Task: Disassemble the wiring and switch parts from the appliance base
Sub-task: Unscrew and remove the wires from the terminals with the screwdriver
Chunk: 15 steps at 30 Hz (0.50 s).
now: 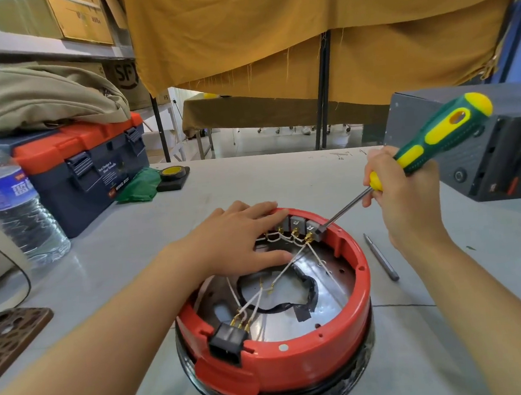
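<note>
Between hands: appliance base (312, 353), screwdriver (429, 143) tip on switch (315, 229).

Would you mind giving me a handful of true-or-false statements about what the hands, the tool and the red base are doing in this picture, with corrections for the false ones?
1. The right hand grips a green and yellow screwdriver. True.
2. The screwdriver's tip is at the black socket on the near rim. False: it is at the grey switch blocks on the far rim.
3. The left hand rests flat on the red base. True.
4. The loose metal bit lies inside the base. False: it lies on the table, right of the base.
</note>
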Tool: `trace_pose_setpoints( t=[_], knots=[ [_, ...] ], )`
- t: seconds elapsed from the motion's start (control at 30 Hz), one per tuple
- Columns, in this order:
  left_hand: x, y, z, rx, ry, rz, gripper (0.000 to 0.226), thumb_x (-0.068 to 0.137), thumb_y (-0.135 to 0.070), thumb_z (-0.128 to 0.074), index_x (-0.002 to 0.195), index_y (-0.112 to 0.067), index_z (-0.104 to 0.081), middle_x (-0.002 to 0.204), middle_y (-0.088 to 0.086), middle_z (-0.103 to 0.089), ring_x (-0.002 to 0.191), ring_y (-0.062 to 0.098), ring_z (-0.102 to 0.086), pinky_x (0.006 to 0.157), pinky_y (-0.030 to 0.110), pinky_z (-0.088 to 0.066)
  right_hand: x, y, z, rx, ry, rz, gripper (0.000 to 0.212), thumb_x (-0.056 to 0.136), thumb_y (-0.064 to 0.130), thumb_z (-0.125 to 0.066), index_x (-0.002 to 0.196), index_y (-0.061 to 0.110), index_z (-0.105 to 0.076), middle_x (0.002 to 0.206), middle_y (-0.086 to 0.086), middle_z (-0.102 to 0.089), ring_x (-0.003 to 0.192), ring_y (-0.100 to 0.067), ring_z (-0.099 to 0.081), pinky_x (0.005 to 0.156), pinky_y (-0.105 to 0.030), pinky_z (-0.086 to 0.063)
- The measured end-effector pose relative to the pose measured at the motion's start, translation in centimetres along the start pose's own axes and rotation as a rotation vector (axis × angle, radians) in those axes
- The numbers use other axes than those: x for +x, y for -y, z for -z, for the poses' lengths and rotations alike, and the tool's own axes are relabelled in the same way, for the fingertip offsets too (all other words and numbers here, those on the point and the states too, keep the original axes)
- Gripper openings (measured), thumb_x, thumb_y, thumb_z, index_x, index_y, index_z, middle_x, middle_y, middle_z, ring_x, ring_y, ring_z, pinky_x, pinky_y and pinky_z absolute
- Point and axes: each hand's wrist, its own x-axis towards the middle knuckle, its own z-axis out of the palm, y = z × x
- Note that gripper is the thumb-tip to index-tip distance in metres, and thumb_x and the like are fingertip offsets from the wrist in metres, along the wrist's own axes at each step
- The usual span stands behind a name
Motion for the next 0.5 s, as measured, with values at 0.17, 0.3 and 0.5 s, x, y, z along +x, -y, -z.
trace_pose_setpoints(
  t=[0.17,0.3,0.5],
  knots=[
    [0.18,-0.18,-0.41,-0.038,-0.022,0.038,0.079,0.078,-0.079,-0.028,0.147,-0.045,-0.008,0.156,-0.016,-0.011,0.135,0.020,-0.023,0.108,0.041,-0.023,-0.21,-0.12,-0.16,-0.034,0.035,0.040,0.024,0.084,0.022,-0.052,0.060,0.014,-0.052,0.043,0.015,-0.046,0.040,-0.005,-0.046,0.044,-0.021,-0.044],
    [0.04,-0.15,-0.62,-0.166,-0.055,0.012,0.078,0.082,-0.070,-0.042,0.148,-0.042,-0.012,0.156,-0.014,-0.012,0.140,0.016,-0.014,0.114,0.038,-0.015,-0.34,-0.25,-0.25,-0.041,0.060,0.058,0.027,0.084,0.018,-0.051,0.058,0.014,-0.051,0.041,0.015,-0.044,0.039,-0.005,-0.045,0.045,-0.024,-0.045],
    [-0.38,-0.07,-0.37,-0.311,-0.073,-0.082,0.070,0.083,-0.056,-0.058,0.144,-0.045,-0.025,0.157,-0.008,-0.011,0.143,0.009,-0.009,0.114,0.024,-0.009,-0.10,-0.35,-0.16,-0.054,0.087,0.056,0.028,0.084,0.017,-0.049,0.057,0.013,-0.050,0.040,0.014,-0.043,0.038,-0.007,-0.043,0.046,-0.026,-0.044]
  ],
)
